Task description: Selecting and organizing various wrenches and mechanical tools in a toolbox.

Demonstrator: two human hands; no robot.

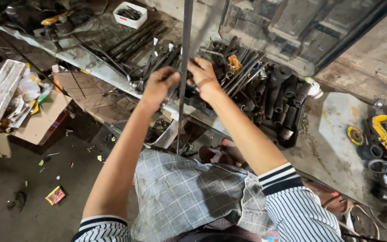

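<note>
Seen from above, the left hand [158,85] and the right hand [204,78] reach forward over a cluttered, grimy metal workbench [337,134], both closed around tools among a heap of long steel wrenches and bars [247,71]; what exactly each hand grips is hard to tell. A thin upright grey metal rod [183,76] stands between the two hands. Just right of the right hand lies a black tray of dark cylindrical sockets [278,105]. A small white plastic box of dark parts [130,14] sits at the far edge. A yellow angle grinder [384,132] lies far right. An open brown cardboard box [36,123] sits on the floor at left.
</note>
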